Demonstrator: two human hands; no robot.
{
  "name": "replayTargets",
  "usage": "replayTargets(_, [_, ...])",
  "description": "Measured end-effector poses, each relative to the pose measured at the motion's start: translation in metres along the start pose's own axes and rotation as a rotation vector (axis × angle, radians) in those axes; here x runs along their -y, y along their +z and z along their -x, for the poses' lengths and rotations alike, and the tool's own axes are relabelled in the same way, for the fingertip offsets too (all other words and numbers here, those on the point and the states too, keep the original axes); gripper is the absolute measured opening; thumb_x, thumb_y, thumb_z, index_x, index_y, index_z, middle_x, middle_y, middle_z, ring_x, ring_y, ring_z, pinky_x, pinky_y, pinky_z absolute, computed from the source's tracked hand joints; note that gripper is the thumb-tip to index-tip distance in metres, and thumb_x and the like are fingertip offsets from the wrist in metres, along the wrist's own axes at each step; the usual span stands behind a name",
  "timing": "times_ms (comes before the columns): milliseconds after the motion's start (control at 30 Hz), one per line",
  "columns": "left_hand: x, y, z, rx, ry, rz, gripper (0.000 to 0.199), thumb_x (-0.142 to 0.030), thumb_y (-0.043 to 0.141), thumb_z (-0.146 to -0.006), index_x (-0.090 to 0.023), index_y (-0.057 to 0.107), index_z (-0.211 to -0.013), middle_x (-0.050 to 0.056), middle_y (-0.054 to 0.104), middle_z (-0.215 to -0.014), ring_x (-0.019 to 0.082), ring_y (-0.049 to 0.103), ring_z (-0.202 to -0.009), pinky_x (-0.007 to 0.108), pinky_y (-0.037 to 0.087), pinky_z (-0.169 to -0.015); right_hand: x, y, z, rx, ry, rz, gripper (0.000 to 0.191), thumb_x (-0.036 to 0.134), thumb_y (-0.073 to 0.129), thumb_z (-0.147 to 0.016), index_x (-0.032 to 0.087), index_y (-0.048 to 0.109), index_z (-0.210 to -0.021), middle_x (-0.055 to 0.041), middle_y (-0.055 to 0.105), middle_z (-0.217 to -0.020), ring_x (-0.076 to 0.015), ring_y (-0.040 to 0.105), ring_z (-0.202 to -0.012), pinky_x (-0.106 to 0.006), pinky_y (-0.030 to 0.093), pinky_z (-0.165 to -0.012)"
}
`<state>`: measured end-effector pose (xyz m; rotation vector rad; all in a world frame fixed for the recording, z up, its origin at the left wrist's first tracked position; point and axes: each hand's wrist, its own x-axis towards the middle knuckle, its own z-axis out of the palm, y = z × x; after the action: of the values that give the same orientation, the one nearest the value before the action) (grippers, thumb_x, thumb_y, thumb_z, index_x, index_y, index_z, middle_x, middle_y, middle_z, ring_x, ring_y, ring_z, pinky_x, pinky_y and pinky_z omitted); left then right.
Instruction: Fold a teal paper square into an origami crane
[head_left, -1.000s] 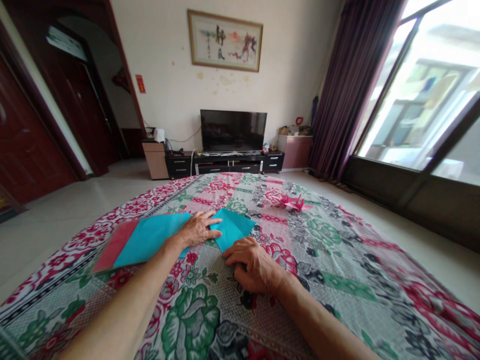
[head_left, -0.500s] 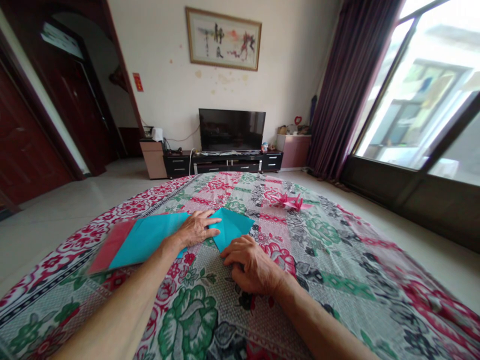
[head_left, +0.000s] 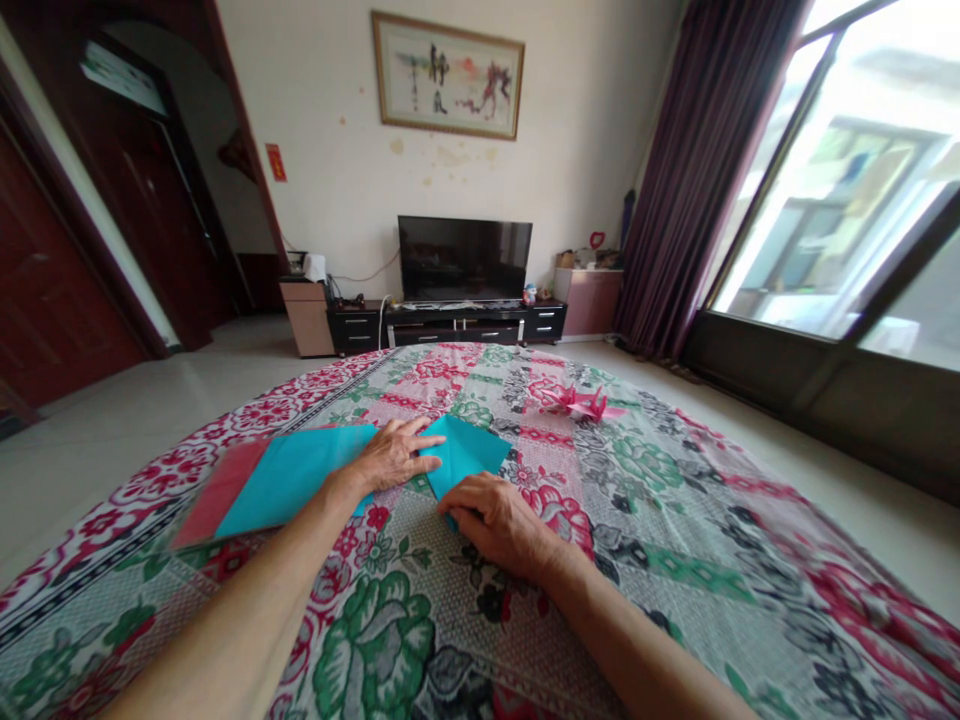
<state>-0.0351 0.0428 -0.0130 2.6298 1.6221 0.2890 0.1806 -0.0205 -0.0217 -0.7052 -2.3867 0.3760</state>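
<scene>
A folded sheet of blue origami paper lies on the patterned tablecloth, with creases across its middle. My left hand rests with its fingers spread, the fingertips pressing on the paper's left edge. At the paper's near corner, my right hand has thumb and fingers pinched together on it, hiding most of that corner. Under and beside my left wrist is a stack of blue sheets in a clear sleeve, with red paper showing at its left side.
Pink folded paper cranes stand farther back on the round table, right of the blue sheet. The flowered tablecloth covers the whole table. Beyond it are a television on a low black cabinet and a purple curtain.
My right hand has shifted slightly, and its thumb and fingers have drawn together at the paper's near corner. My left hand has stayed in place.
</scene>
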Motion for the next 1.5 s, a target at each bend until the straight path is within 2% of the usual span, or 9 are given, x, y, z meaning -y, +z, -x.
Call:
replayTargets(200, [0.0,0.0,-0.001,-0.004,0.006,-0.005,0.05,-0.06,0.04,-0.083,-0.036,0.052,-0.125,-0.003,0.037,-0.143,0.027,0.037,-0.123,0.04,0.026,-0.104,-0.006,0.006,-0.004,0.045,-0.004,0.073,0.021,0.013,0.056,-0.08,0.024,0.066,-0.094,-0.0007,0.066,-0.089,-0.0139,0.057,-0.084,-0.028,0.038,-0.079])
replayTargets(400, [0.001,0.0,-0.001,0.006,0.028,-0.04,0.051,-0.061,0.037,-0.083,-0.035,0.052,-0.126,-0.001,0.036,-0.144,0.028,0.038,-0.122,0.039,0.026,-0.103,-0.006,0.007,-0.003,0.051,-0.017,0.112,0.021,0.015,0.054,-0.082,0.027,0.068,-0.092,-0.0015,0.062,-0.095,-0.0148,0.054,-0.083,-0.031,0.039,-0.078])
replayTargets(633, [0.005,0.002,-0.004,0.023,0.042,-0.059,0.05,-0.059,0.036,-0.085,-0.037,0.05,-0.127,-0.001,0.037,-0.143,0.027,0.038,-0.122,0.04,0.027,-0.103,-0.004,0.003,-0.005,0.046,-0.032,0.15,0.024,0.013,0.055,-0.078,0.023,0.064,-0.099,-0.0032,0.049,-0.129,-0.0214,0.046,-0.11,-0.04,0.038,-0.093])
replayTargets(800, [0.006,0.002,-0.004,-0.001,0.038,-0.075,0.05,-0.059,0.038,-0.084,-0.036,0.052,-0.126,0.003,0.039,-0.141,0.028,0.042,-0.118,0.04,0.029,-0.101,-0.003,0.002,-0.007,0.109,-0.014,0.151,0.026,0.014,0.053,-0.079,0.023,0.061,-0.103,-0.0033,0.058,-0.117,-0.0198,0.048,-0.107,-0.039,0.04,-0.093])
replayTargets(933, [0.007,0.004,-0.004,-0.024,0.045,-0.079,0.047,-0.057,0.04,-0.084,-0.037,0.053,-0.124,0.002,0.042,-0.138,0.027,0.044,-0.115,0.041,0.031,-0.099,-0.001,-0.001,-0.009,0.126,0.019,0.163,0.025,0.016,0.052,-0.08,0.023,0.062,-0.102,-0.0042,0.055,-0.121,-0.0204,0.048,-0.108,-0.04,0.039,-0.093])
replayTargets(1167, [0.011,0.009,-0.005,-0.055,0.082,-0.081,0.044,-0.053,0.038,-0.087,-0.036,0.054,-0.124,0.006,0.043,-0.138,0.028,0.043,-0.117,0.043,0.032,-0.098,-0.002,-0.012,-0.019,0.254,0.021,0.135,0.028,0.014,0.055,-0.076,0.023,0.063,-0.101,-0.007,0.053,-0.12,-0.021,0.046,-0.111,-0.04,0.038,-0.097])
replayTargets(1367, [0.01,0.008,-0.004,-0.045,0.076,-0.101,0.046,-0.058,0.037,-0.085,-0.04,0.051,-0.124,0.004,0.043,-0.138,0.028,0.045,-0.115,0.043,0.032,-0.097,-0.01,-0.015,-0.027,0.245,0.101,0.057,0.045,0.02,0.062,-0.068,0.02,0.052,-0.111,-0.0094,0.05,-0.122,-0.0233,0.043,-0.116,-0.042,0.036,-0.099])
replayTargets(1500, [0.01,0.008,-0.005,-0.048,0.074,-0.082,0.048,-0.06,0.034,-0.085,-0.04,0.051,-0.125,0.004,0.044,-0.138,0.027,0.045,-0.116,0.042,0.031,-0.098,-0.015,-0.015,-0.035,0.302,0.143,0.062,0.056,0.026,0.066,-0.064,0.019,0.049,-0.116,-0.0098,0.054,-0.118,-0.0264,0.044,-0.114,-0.045,0.036,-0.099])
